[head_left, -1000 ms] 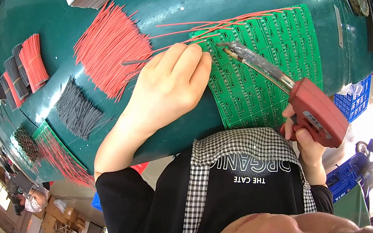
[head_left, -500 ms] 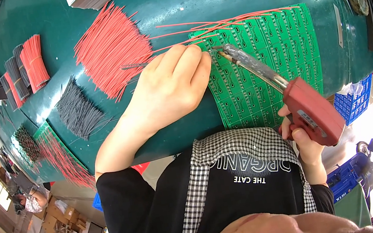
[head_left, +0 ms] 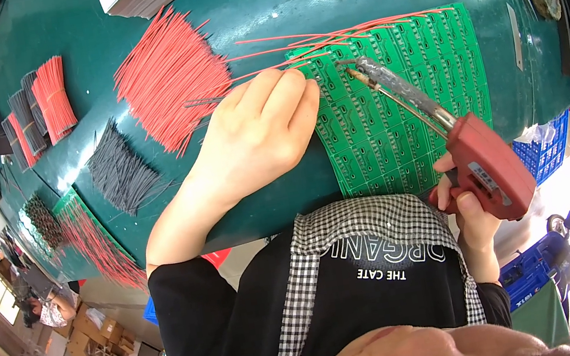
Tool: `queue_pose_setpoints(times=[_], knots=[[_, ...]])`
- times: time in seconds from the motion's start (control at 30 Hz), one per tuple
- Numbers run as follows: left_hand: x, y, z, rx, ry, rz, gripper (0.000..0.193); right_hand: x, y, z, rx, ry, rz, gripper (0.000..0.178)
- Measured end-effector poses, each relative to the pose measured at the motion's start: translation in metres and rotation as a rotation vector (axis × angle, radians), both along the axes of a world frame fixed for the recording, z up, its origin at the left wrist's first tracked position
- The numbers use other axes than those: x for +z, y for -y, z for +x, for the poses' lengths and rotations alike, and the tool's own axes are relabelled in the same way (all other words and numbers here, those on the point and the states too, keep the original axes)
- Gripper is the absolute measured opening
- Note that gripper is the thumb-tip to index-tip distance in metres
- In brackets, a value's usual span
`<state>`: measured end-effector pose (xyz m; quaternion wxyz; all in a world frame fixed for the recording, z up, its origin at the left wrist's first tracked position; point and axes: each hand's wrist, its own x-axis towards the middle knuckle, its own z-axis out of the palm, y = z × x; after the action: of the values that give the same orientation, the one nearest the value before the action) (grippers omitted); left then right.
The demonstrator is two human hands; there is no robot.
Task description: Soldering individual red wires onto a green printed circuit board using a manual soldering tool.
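Note:
My left hand (head_left: 258, 126) is closed at the left edge of a green circuit board panel (head_left: 404, 107). Dark ends of black wires (head_left: 202, 102) stick out from it on the left; its fingertips are hidden beneath the knuckles. My right hand (head_left: 471, 212) grips a red soldering gun (head_left: 489, 164), whose long metal barrel slants up and left over the panel. The gun's tip is just right of my left fingers. Several red wires (head_left: 323, 40) lie along the panel's far edge, running out to the left.
Left of the panel lie a large pile of red wires (head_left: 169, 81) and a smaller heap of black wires (head_left: 121, 167). Bundled wires (head_left: 53, 95) rest farther left. Nearer is a board with red wires (head_left: 96, 234). A blue crate (head_left: 552, 147) stands beyond the table's right edge.
The soldering gun has shifted right and its tip has moved a little away from my left fingers. My left hand has stayed nearly in place.

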<state>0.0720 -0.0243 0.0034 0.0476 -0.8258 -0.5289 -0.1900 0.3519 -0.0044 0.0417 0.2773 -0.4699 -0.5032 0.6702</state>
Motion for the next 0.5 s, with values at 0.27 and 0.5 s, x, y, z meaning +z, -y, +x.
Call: queue_pose_setpoints(times=[0.27,0.5], knots=[[0.007,-0.009,0.007,0.037,0.173,-0.083,0.025,-0.002,-0.002,0.004,-0.042,-0.028,0.057,0.063],[0.002,-0.014,0.011,-0.001,0.145,-0.096,0.026,-0.001,0.001,0.005,0.001,0.039,0.02,0.062]])
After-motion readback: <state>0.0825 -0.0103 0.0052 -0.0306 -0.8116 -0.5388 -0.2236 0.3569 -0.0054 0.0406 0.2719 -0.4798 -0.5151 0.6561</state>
